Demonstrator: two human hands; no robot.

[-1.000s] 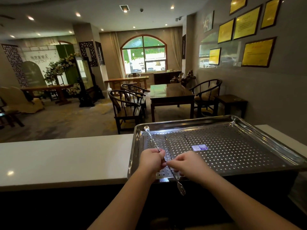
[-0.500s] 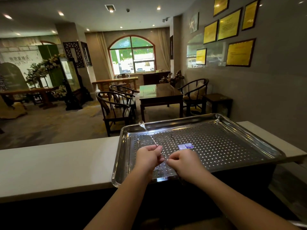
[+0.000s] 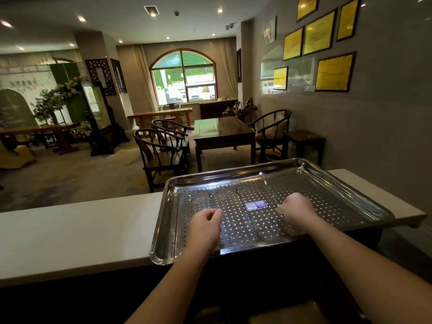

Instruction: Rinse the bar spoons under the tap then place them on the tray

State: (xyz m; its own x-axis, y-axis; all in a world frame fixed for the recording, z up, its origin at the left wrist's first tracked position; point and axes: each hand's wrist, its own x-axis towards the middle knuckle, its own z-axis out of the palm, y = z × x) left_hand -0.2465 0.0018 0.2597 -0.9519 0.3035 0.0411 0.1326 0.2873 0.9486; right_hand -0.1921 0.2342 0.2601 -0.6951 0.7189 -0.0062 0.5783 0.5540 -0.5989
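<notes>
My right hand (image 3: 297, 208) pinches a bar spoon (image 3: 266, 182) by its stem over the right half of the tray (image 3: 350, 183), the bowl end blurred and pointing toward the far rim; I cannot tell whether it touches the perforated floor yet. My left hand (image 3: 205, 226) hovers over the near left part of the tray, fingers loosely curled and holding nothing that I can make out. Long thin shapes lie lengthwise on the perforated sheet, one down the middle (image 3: 245, 211) beside the small blue sticker (image 3: 256, 205) and another toward the left, which I take for spoons already set down, though glare makes them hard to separate from reflections. The tray sits on the white table (image 3: 70, 235), its near edge overhanging the dark space below. No tap is in view. I judge the rinsing done for these spoons, and laying down the one in my right hand is what remains here.
</notes>
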